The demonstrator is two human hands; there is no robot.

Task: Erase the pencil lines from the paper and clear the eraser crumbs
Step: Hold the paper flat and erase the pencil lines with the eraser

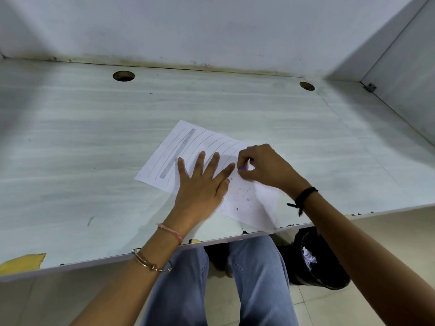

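Note:
A white sheet of paper (164,161) lies at an angle on the pale desk, with several curved pencil lines and a thick grey smudged band across its far half. My left hand (200,184) presses flat on the middle of the sheet, fingers spread. My right hand (261,168) pinches a small purple eraser (242,168) against the paper beside my left index fingertip. Dark eraser crumbs (242,196) are scattered over the near half of the sheet, which looks free of lines. The sheet's near corner reaches the desk's front edge.
The desk (94,149) has two round cable holes (123,76) (307,86) near the back wall. A side panel (404,74) closes the right. Below the front edge, a black waste bin (315,257) with crumpled paper stands right of my knees.

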